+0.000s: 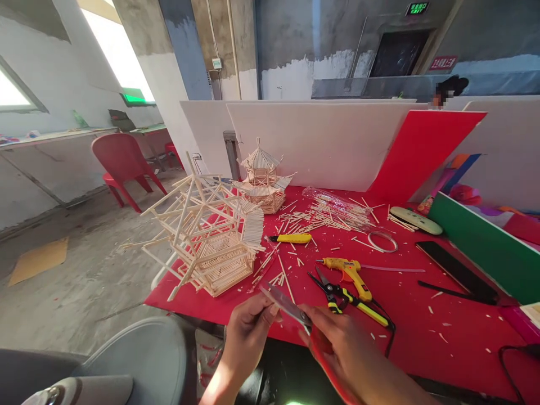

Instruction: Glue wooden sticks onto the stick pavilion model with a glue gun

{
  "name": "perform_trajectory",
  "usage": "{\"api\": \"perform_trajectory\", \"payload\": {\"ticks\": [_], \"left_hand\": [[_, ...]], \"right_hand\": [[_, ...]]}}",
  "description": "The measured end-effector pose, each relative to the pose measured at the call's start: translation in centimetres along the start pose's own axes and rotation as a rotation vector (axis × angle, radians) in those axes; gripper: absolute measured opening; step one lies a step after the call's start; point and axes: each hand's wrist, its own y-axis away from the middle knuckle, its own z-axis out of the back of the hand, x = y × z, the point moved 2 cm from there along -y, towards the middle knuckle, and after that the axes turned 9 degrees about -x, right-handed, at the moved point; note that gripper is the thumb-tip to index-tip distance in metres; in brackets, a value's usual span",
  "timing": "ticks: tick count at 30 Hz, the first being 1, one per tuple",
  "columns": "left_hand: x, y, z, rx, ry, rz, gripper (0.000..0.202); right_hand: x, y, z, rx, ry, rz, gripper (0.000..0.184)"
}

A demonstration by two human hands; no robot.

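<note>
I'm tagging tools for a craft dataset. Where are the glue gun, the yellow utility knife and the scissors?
glue gun (351, 270), head view, on its yellow body.
yellow utility knife (292, 238), head view, mid-handle.
scissors (287, 302), head view, on the metal blades.

On the red tabletop (422, 332) a large stick-built frame (211, 242) sits tilted at nine o'clock, with a smaller stick pavilion (262, 177) upright at eleven. Loose sticks (329, 216) scatter toward twelve, a yellow knife (292, 238) near them. At the centre lies a glue gun (350, 274), with yellow-handled cutters (346, 295) just beside it. A dark phone (455, 270) lies at three, and a red chair (122, 163) stands off at ten.
</note>
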Motion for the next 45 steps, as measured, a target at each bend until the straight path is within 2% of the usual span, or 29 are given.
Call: {"api": "perform_trajectory", "payload": {"ticks": [3,6,9,11,14,16,19,22,24,27,29,32,35,37,39,42,45], "left_hand": [[0.5,0.0,0.3,-0.087,0.010,0.010,0.022],[0.9,0.1,0.4,-0.113,0.060,0.065,0.024],[1.1,0.1,0.3,-0.120,0.109,0.160,0.029],[1.0,-0.1,0.2,-0.141,0.132,0.170,0.027],[0.7,-0.5,0.3,-0.176,0.122,0.084,0.021],[0.5,-0.6,0.4,-0.188,0.124,0.061,0.020],[0.4,-0.5,0.4,-0.182,0.204,0.202,0.033],[0.1,-0.3,0.3,-0.169,0.258,0.309,0.048],[-0.2,-0.4,0.3,-0.229,0.294,0.324,0.049],[-0.6,-0.7,0.5,-0.298,0.421,0.402,0.043],[-0.6,-1.0,0.6,-0.319,0.523,0.443,0.038],[-0.6,-1.7,0.5,-0.378,0.656,0.463,0.037],[-0.5,-2.1,0.0,-0.415,0.735,0.510,0.036],[-0.6,-2.4,-0.3,-0.433,0.758,0.520,0.036],[-0.8,-2.7,-0.5,-0.447,0.771,0.512,0.037],[-0.8,-3.1,-0.6,-0.449,0.758,0.514,0.036],[-0.6,-3.5,-0.5,-0.438,0.696,0.505,0.033]], "right_hand": [[0.0,-0.2,-0.3,0.008,-0.069,-0.082,0.042],[0.3,-0.5,0.3,-0.065,-0.043,-0.088,0.041],[0.0,-1.1,1.9,-0.160,0.036,-0.058,0.046],[-0.8,-2.1,3.7,-0.212,0.117,-0.050,0.049],[-3.2,-5.1,7.1,-0.244,0.337,-0.107,0.050],[-5.6,-7.5,9.5,-0.302,0.536,-0.172,0.058],[-9.4,-11.0,11.7,-0.347,0.593,-0.200,0.065],[-13.0,-13.4,12.4,-0.369,0.573,-0.234,0.050],[-14.9,-14.5,12.4,-0.373,0.534,-0.232,0.032],[-15.8,-15.3,12.4,-0.394,0.467,-0.192,0.023],[-14.9,-15.1,12.2,-0.428,0.422,-0.156,0.026],[-10.9,-12.9,10.2,-0.422,0.319,-0.094,0.034],[-5.0,-9.0,5.8,-0.256,0.146,-0.055,0.040],[-1.2,-6.7,2.3,-0.077,-0.151,-0.055,0.041],[1.7,-5.4,-0.4,-0.024,-0.299,-0.057,0.042],[3.9,-5.5,-2.6,-0.023,-0.410,-0.089,0.046],[4.4,-6.5,-2.7,-0.066,-0.421,-0.108,0.047]]}}
